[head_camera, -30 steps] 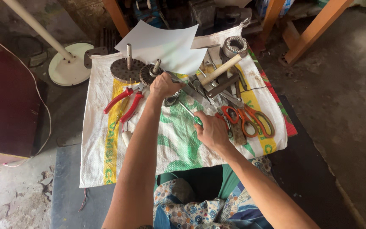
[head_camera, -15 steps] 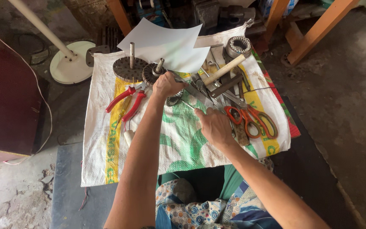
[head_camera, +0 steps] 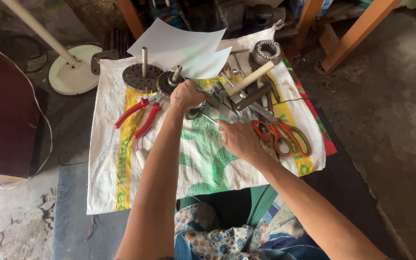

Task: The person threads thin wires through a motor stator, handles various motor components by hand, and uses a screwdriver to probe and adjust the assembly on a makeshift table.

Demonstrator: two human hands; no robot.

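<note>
My left hand (head_camera: 186,95) is closed around a small round metal part (head_camera: 194,112) near the middle of a white woven sack (head_camera: 111,163) spread on the floor. My right hand (head_camera: 237,139) sits just to the right of it, pinching a thin metal rod (head_camera: 210,119) that points toward that part. Red-handled pliers (head_camera: 138,115) lie left of my left hand. Orange-handled scissors (head_camera: 280,136) rest right of my right hand. A wooden-handled hammer (head_camera: 249,79) and several grey metal tools lie behind both hands.
Two toothed round rotor parts with shafts (head_camera: 143,74) stand at the sack's far left, with white paper sheets (head_camera: 184,45) behind them. A wound stator ring (head_camera: 266,50) sits at the far right. A white fan base with pole (head_camera: 71,72) and wooden legs (head_camera: 352,36) flank the sack.
Both hands have held nearly the same place over the small part. The view has shifted slightly downward, and my right hand has edged a little toward my left hand.
</note>
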